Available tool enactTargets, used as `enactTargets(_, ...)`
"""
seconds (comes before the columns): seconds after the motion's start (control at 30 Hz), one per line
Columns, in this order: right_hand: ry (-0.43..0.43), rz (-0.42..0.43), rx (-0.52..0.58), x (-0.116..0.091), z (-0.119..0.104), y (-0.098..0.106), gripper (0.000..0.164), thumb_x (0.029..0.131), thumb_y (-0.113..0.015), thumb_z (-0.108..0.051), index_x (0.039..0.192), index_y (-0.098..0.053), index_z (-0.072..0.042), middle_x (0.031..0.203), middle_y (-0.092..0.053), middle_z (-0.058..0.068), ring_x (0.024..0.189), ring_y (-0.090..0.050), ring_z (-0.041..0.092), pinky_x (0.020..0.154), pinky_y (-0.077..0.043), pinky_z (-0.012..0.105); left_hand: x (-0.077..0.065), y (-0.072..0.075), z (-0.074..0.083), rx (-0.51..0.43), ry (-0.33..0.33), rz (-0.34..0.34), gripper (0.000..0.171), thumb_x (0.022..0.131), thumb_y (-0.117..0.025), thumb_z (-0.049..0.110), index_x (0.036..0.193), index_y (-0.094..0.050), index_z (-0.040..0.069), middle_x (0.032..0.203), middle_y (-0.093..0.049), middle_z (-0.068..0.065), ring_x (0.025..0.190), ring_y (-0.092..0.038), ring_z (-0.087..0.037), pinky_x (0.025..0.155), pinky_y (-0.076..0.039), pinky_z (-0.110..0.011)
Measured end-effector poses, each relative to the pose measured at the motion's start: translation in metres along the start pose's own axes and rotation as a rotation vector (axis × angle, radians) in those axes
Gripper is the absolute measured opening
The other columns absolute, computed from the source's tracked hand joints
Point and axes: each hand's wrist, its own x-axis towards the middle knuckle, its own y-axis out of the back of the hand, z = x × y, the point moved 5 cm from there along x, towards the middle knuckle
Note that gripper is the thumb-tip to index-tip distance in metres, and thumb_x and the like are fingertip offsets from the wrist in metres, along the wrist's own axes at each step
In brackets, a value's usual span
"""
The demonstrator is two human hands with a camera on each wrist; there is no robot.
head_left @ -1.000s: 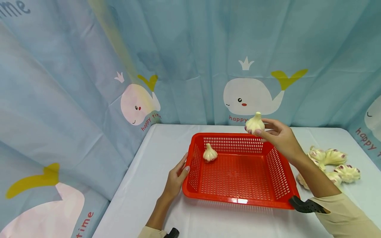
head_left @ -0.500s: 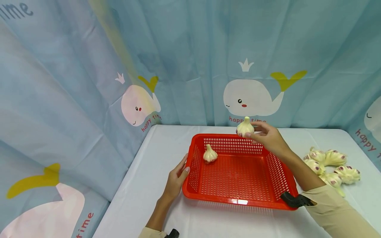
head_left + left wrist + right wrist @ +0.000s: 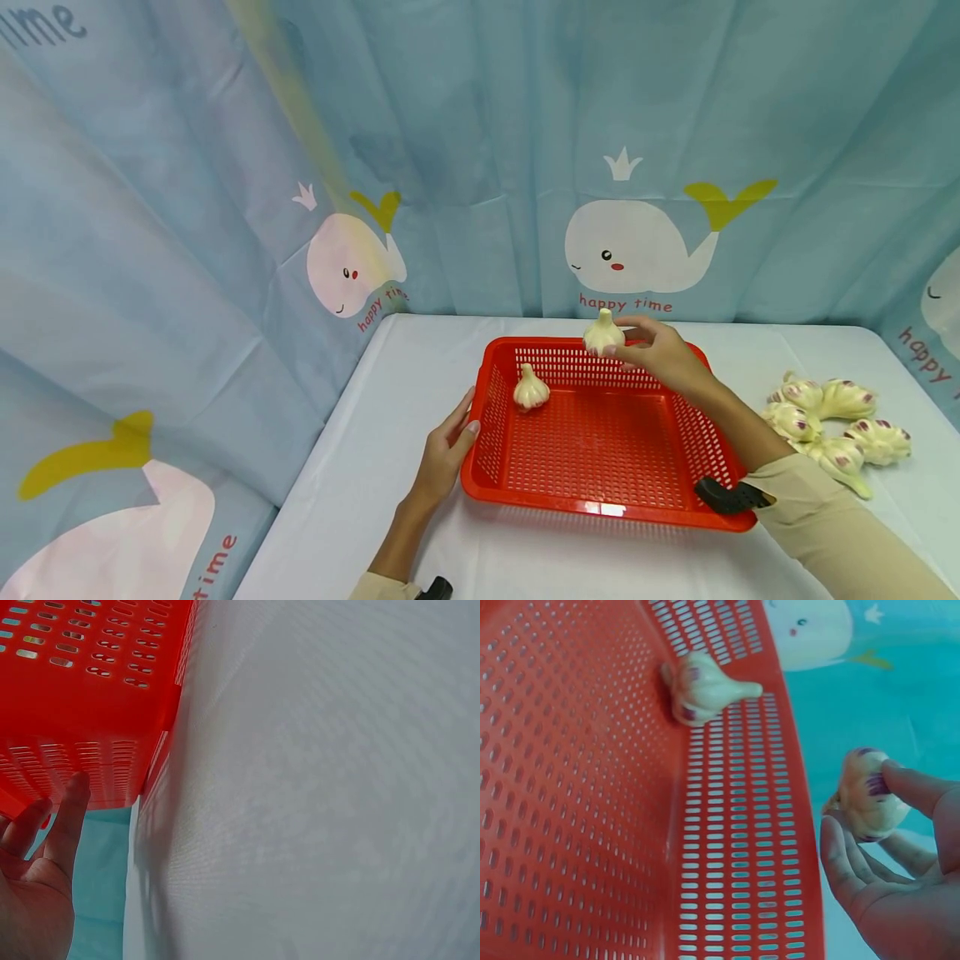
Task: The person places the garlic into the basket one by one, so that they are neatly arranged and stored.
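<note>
A garlic bulb (image 3: 603, 333) with purple marks is pinched between the thumb and fingers of my right hand (image 3: 660, 354). It is held over the far rim of the red plastic basket (image 3: 592, 508), its stem pointing up. Another garlic bulb (image 3: 531, 388) stands inside the basket near the far left corner; the right wrist view also shows this standing bulb (image 3: 705, 690) against the slotted wall. My left hand (image 3: 441, 454) rests against the basket's left side. In the left wrist view, its fairly straight fingers (image 3: 71, 817) touch the outer wall.
Several more garlic bulbs (image 3: 843, 400) lie grouped on the white table (image 3: 360, 450), right of the basket. A blue curtain (image 3: 480, 167) with printed whales hangs behind the table and along its left side.
My right hand has carried its garlic bulb leftward and lower toward the basket's far rim. My left hand, the basket and the bulb inside have stayed in place.
</note>
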Motion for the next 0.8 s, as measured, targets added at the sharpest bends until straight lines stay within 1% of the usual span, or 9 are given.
enactTargets(0.07,-0.006,-0.009,0.003,0.002,0.002,-0.002,0.073,0.098,-0.077,-0.04,0.158,-0.047,-0.013,0.141,-0.062,0.02,0.118,-0.068,0.043,0.096,-0.061,0.046,0.0,0.0,0.001,-0.002,0.0,0.0,0.057,0.112,-0.054,0.023,0.166,-0.038,0.021,0.165,-0.046,-0.008,0.129,-0.066,-0.037,0.095,-0.061,-0.035)
enactTargets(0.27,-0.019,-0.021,-0.043,0.008,0.008,-0.009,0.075,0.096,-0.079,-0.04,0.157,-0.048,-0.009,0.14,-0.062,0.021,0.116,-0.069,0.036,0.099,-0.06,0.051,0.001,-0.001,0.0,-0.014,-0.011,-0.009,0.057,0.112,-0.053,0.021,0.167,-0.037,0.019,0.165,-0.045,-0.01,0.13,-0.065,-0.039,0.095,-0.061,-0.035)
enactTargets(0.3,-0.019,-0.02,-0.058,0.009,0.008,-0.01,0.074,0.096,-0.079,-0.041,0.156,-0.049,-0.009,0.14,-0.063,0.02,0.116,-0.068,0.034,0.099,-0.06,0.05,0.001,-0.001,0.0,-0.012,-0.012,-0.009,0.057,0.112,-0.053,0.021,0.167,-0.037,0.02,0.165,-0.045,-0.01,0.13,-0.065,-0.039,0.095,-0.061,-0.035)
enactTargets(0.33,-0.018,-0.021,-0.061,0.009,0.008,-0.011,0.073,0.096,-0.079,-0.041,0.155,-0.05,-0.009,0.14,-0.063,0.021,0.116,-0.068,0.035,0.099,-0.06,0.05,0.001,0.0,0.0,-0.01,-0.014,-0.009,0.057,0.112,-0.053,0.021,0.167,-0.037,0.02,0.165,-0.045,-0.01,0.129,-0.065,-0.039,0.094,-0.061,-0.035)
enactTargets(0.53,-0.028,-0.049,-0.081,0.012,0.009,-0.021,0.07,0.096,-0.079,-0.039,0.152,-0.053,-0.006,0.147,-0.06,0.021,0.128,-0.062,0.039,0.105,-0.056,0.053,0.001,-0.001,0.001,-0.003,-0.008,-0.005,0.057,0.112,-0.053,0.022,0.167,-0.037,0.021,0.166,-0.045,-0.008,0.129,-0.066,-0.037,0.094,-0.061,-0.035)
enactTargets(0.6,-0.041,-0.064,-0.084,0.013,0.009,-0.025,0.07,0.096,-0.08,-0.039,0.151,-0.054,-0.006,0.148,-0.059,0.021,0.129,-0.061,0.039,0.106,-0.056,0.054,0.001,-0.001,0.001,-0.003,-0.004,-0.003,0.057,0.112,-0.053,0.022,0.167,-0.037,0.021,0.166,-0.044,-0.007,0.13,-0.065,-0.037,0.095,-0.061,-0.035)
enactTargets(0.7,-0.061,-0.084,-0.1,0.013,0.01,-0.029,0.07,0.095,-0.08,-0.04,0.151,-0.055,-0.007,0.147,-0.06,0.02,0.127,-0.062,0.038,0.104,-0.057,0.052,0.001,-0.001,0.001,-0.006,0.001,-0.002,0.057,0.112,-0.054,0.022,0.166,-0.037,0.022,0.167,-0.043,-0.006,0.131,-0.065,-0.037,0.095,-0.061,-0.035)
enactTargets(0.8,-0.069,-0.117,-0.084,0.015,0.012,-0.034,0.068,0.095,-0.08,-0.036,0.151,-0.055,-0.005,0.146,-0.06,0.021,0.125,-0.062,0.037,0.103,-0.059,0.05,0.001,-0.001,0.001,-0.004,-0.004,-0.001,0.056,0.112,-0.054,0.022,0.166,-0.038,0.022,0.167,-0.042,-0.006,0.131,-0.064,-0.036,0.096,-0.061,-0.033)
